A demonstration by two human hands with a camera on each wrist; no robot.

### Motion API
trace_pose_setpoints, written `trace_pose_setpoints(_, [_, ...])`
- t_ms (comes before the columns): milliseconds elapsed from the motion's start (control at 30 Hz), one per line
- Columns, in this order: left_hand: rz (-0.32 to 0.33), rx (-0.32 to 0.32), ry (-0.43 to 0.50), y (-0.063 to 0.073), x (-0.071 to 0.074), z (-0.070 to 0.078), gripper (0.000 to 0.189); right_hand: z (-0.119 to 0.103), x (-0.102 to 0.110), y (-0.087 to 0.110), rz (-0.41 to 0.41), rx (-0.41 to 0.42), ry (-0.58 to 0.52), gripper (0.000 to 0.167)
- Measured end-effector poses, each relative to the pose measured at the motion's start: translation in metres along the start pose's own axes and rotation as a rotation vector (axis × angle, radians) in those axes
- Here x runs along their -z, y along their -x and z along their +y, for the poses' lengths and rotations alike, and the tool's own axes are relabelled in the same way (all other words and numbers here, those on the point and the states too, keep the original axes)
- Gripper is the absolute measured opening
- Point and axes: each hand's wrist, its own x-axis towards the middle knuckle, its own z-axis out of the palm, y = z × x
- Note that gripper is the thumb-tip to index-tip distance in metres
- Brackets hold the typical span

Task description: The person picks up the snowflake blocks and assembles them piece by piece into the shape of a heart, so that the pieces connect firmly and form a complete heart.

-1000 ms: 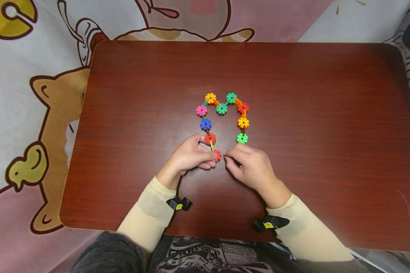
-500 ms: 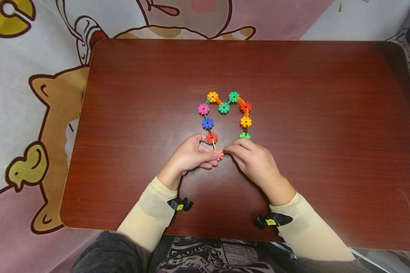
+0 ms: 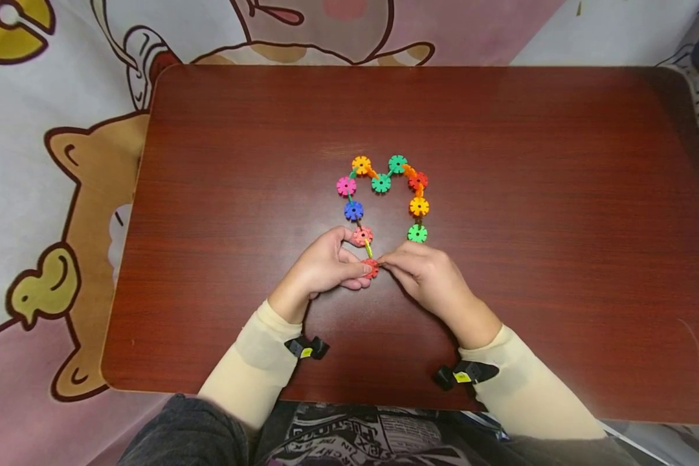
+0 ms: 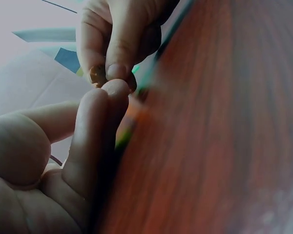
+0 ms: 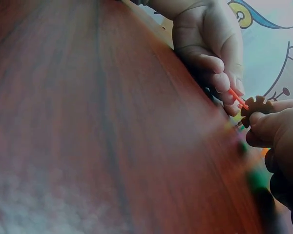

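Notched interlocking discs form an arched chain in the head view. At its lower left end, my left hand pinches a red disc between thumb and fingers. A yellow disc seen edge-on links it to another red disc above. My right hand pinches a brown disc by its edge. In the right wrist view the brown disc meets the red disc's edge at a slot, the two standing crosswise. A green disc ends the chain's other side, just above my right hand.
The chain continues upward through a blue disc, a pink disc and several others on the brown tabletop. A cartoon-printed cloth lies beyond the table's edges. Each wrist carries a black strapped camera.
My right hand has moved slightly left, bringing the brown disc from a small gap to the red disc's edge. The red disc has tilted and turned back in my left hand.
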Motion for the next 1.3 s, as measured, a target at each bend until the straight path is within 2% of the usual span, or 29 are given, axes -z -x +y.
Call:
trace_pose_setpoints(333, [-0.013,0.009,0.006,0.000,0.000,-0.001,0.039,-0.001,-0.002,0.001,0.037,0.073,-0.008,0.032])
trace_pose_setpoints(400, [-0.011,0.010,0.013,0.000,0.000,0.000,0.038,-0.002,0.000,0.002,0.064,0.061,0.008,0.034])
trace_pose_setpoints(467, [-0.006,0.009,0.019,0.000,0.000,0.001,0.038,-0.003,0.004,0.002,0.125,0.036,0.031,0.032])
trace_pose_setpoints(533, [-0.001,0.009,0.020,0.000,-0.001,0.002,0.038,-0.002,0.008,0.002,0.217,-0.035,0.070,0.031])
trace_pose_setpoints(633, [0.009,0.006,0.007,0.001,-0.002,0.002,0.039,-0.001,0.015,0.001,0.326,-0.227,0.134,0.036])
trace_pose_setpoints(700, [0.016,0.004,-0.008,0.001,-0.003,0.003,0.040,0.001,0.018,-0.001,0.326,-0.368,0.157,0.036])
trace_pose_setpoints(767, [0.023,0.000,-0.020,0.001,-0.004,0.003,0.040,0.002,0.020,-0.002,0.286,-0.466,0.154,0.036])
trace_pose_setpoints(867, [0.033,-0.003,-0.033,0.001,-0.004,0.002,0.040,0.002,0.020,-0.005,0.237,-0.546,0.103,0.037])
trace_pose_setpoints(1133, [0.053,-0.010,-0.045,0.001,-0.004,0.001,0.040,-0.003,0.018,-0.013,0.202,-0.725,-0.081,0.045])
trace_pose_setpoints(1300, [0.053,-0.012,-0.039,0.001,-0.004,0.001,0.038,-0.002,0.020,-0.015,0.223,-0.766,-0.464,0.045])
